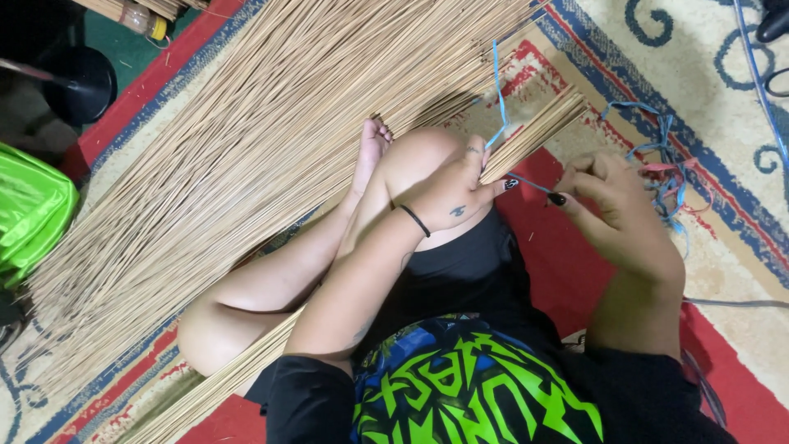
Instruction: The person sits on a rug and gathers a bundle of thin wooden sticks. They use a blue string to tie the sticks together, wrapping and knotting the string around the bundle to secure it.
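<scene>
Pinching blue string (pixel 499 99), left hand (pixel 452 193), right hand (pixel 616 205) fingers clenched, stick bundle (pixel 538 131) between

A patterned carpet (pixel 723 99) in red, cream and blue covers the floor; beyond its left edge lies a green bag (pixel 33 210).

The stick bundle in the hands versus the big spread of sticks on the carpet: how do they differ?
The stick bundle is narrow, gathered tight, gripped by the left hand with a blue strip at it. The big spread of sticks is wide, loose, fanned over the carpet, untouched by hands. Both are thin, pale tan sticks.
</scene>
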